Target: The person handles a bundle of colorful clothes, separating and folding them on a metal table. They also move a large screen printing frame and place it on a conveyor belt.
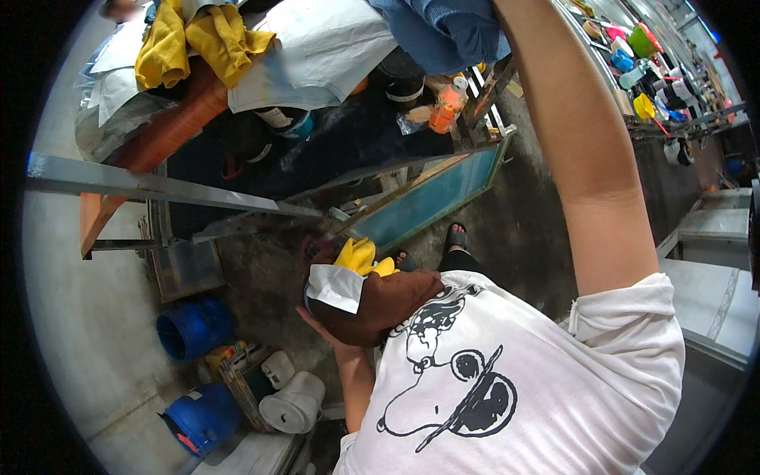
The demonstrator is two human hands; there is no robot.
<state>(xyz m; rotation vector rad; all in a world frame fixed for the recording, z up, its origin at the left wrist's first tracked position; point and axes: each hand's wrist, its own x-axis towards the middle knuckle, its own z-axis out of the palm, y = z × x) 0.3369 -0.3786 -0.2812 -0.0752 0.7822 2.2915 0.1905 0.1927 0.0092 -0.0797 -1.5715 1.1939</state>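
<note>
My left hand (319, 325) holds a bundle of dark brown fabric (386, 303) against my body. A white piece of paper or cloth (336, 287) lies on the bundle, and yellow fabric (358, 256) shows at its top. My right arm reaches up past the top edge of the picture, so the right hand is out of view. Beside that forearm, blue fabric (442, 32) hangs at the top. Left of it are pale sheets (332, 53) and two pieces of yellow fabric (163, 47).
Under the sheets, a dark shelf (237, 172) bears tubs and an orange bottle (449, 107). A framed screen (433, 196) leans below. A metal bar (148, 189) crosses at left, above blue barrels (196, 328) and a white bucket (291, 407). Cups and containers crowd a bench (689, 126) at upper right.
</note>
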